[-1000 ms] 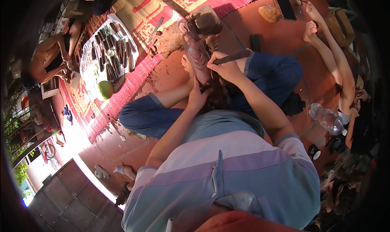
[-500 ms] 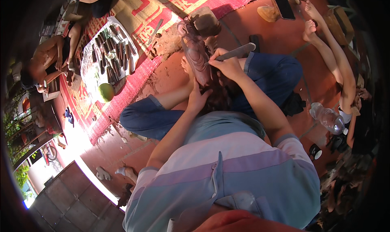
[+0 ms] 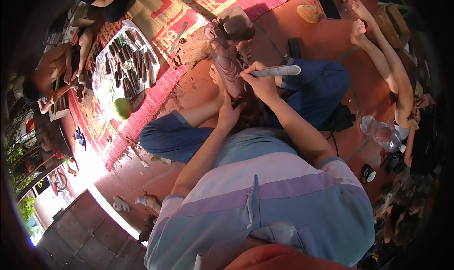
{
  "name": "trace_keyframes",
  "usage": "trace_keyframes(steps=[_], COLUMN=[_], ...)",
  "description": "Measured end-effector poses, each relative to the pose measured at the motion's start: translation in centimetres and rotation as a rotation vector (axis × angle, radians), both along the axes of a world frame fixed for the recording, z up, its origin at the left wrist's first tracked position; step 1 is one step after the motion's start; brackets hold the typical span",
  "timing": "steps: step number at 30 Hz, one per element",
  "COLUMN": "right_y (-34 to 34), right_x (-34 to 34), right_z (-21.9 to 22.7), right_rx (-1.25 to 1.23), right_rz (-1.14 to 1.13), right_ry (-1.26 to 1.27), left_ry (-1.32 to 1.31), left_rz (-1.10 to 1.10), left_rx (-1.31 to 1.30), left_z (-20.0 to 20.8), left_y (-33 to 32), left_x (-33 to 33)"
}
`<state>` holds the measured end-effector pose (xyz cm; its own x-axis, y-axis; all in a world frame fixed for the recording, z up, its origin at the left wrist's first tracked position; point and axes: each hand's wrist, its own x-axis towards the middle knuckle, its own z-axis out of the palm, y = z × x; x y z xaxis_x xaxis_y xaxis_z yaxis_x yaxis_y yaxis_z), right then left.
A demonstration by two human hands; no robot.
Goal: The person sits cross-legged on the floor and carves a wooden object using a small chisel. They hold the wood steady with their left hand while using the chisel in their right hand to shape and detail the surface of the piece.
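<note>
Between my crossed legs leans a dark reddish-brown carved wooden figure [image 3: 226, 64], with rounded folds on its front and a small head at the far end. My left hand [image 3: 230, 113] is wrapped around the near part of the carving, thumb on top. In my right hand [image 3: 261, 86] is a flat grey carving tool [image 3: 283, 70], pinched close to its working end, while its broad rounded end sticks out to the right. The tool's tip meets the folds on the figure's front; the exact contact is too small to make out.
A block [image 3: 238, 24] stands beyond the figure. Left, a plastic sheet [image 3: 100, 76] carries several chisels beside a green round fruit [image 3: 122, 108], on a red-and-yellow mat [image 3: 156, 109]. Right lie a phone [image 3: 326, 2], a clear bottle [image 3: 380, 133] and a cup [image 3: 367, 173]. Other people sit at both sides.
My right hand has shifted slightly down and toward me, and the carving tool now lies flatter, its broad end lower. My left hand has stayed on the figure.
</note>
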<state>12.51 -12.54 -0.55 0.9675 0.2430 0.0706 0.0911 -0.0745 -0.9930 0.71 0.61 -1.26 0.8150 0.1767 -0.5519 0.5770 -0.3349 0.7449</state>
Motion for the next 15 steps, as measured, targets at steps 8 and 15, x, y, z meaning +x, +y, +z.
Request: trace_keyframes(steps=[8, 15], right_y=[-0.3, 0.0], right_x=[0.7, 1.5], right_z=[1.0, 1.6], right_rx=[0.0, -0.055], right_rz=[-0.024, 0.091], right_ry=[0.056, -0.009], left_ry=[-0.037, 0.053], left_rz=[0.015, 0.008], left_rx=[-0.039, -0.029], left_z=[-0.4, 0.4], left_y=[0.1, -0.3], left_x=[-0.2, 0.3])
